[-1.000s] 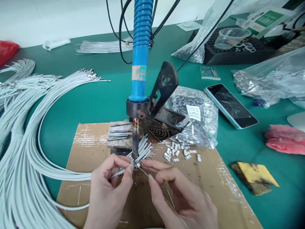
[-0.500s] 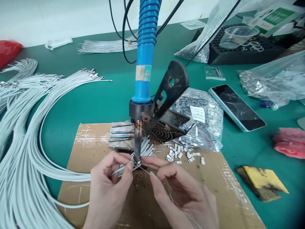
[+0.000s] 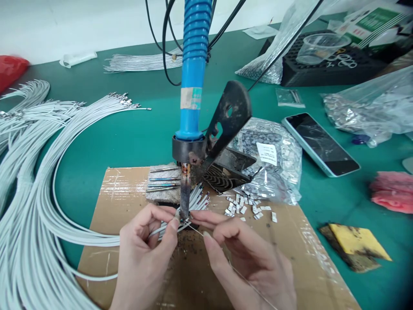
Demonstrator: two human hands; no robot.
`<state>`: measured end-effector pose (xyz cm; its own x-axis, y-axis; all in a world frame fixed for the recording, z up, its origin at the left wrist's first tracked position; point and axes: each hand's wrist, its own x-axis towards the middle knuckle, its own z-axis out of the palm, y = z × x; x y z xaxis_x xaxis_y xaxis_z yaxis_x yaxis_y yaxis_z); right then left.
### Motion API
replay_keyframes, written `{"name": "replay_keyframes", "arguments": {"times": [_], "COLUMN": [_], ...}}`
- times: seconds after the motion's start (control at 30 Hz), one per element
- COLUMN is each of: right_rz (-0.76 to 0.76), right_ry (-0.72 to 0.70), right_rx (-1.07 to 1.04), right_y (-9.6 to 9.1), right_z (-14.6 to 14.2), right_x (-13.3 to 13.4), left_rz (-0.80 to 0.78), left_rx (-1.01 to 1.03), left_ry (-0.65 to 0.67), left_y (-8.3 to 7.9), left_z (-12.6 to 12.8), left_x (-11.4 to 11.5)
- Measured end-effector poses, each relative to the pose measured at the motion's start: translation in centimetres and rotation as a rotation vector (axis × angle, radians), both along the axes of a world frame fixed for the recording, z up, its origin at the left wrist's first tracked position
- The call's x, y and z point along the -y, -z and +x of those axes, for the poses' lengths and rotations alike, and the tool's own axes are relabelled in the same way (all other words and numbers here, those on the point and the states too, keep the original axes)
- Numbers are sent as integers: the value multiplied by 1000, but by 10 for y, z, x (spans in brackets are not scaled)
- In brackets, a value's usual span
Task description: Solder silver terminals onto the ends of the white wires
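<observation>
A blue-handled soldering iron [image 3: 193,77] stands in a black metal holder, its tip [image 3: 185,202] pointing down. Close to the left of that tip, my left hand [image 3: 150,249] pinches a white cable [image 3: 158,231] between thumb and forefinger; the exact end is too small to make out. From the right, my right hand [image 3: 245,254] grips a thin solder wire [image 3: 247,280], which runs past the thumb up to the tip. Its forefinger reaches almost to the tip. Behind the tip lie several white cable ends [image 3: 198,200].
Cardboard [image 3: 129,189] covers the work area. Small white parts [image 3: 238,206] lie right of the holder, before a plastic bag [image 3: 284,172]. Long bundles of white cables [image 3: 41,189] fill the left. A phone [image 3: 319,142] and a yellow sponge [image 3: 358,243] lie at right.
The iron and holder appear slightly further left as the view shifts. My left hand appears slightly further left too. Both hands keep the same grip.
</observation>
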<state>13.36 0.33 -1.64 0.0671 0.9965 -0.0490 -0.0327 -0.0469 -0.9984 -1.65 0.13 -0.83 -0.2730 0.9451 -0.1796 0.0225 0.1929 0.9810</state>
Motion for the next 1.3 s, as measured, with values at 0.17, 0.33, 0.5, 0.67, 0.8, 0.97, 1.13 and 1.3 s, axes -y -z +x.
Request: {"name": "replay_keyframes", "arguments": {"times": [0.17,0.33,0.5,0.67,0.8,0.97,1.13,1.3], "right_rz": [-22,1,18,15,-1,10,3,-2], "right_ry": [0,-6,5,-3,-33,-49,-48,-35], "right_rx": [-12,-16,29,34,10,18,17,33], "right_y": [0,-1,-2,-3,-5,-6,-3,-1], "right_z": [0,0,0,0,2,3,2,2], "right_x": [0,-1,0,-1,-2,-3,-2,-2], "left_rz": [-22,-16,3,21,17,15,5,-18], "left_rx": [-39,-45,-29,-41,-41,-46,-42,-35], "left_ry": [1,1,2,0,-9,-9,7,-12], "left_y": [2,-1,-3,-3,-6,-4,-3,-3], "left_z": [-2,-2,1,2,1,-1,-1,2], "left_x": [1,2,0,-2,-1,0,-1,0]}}
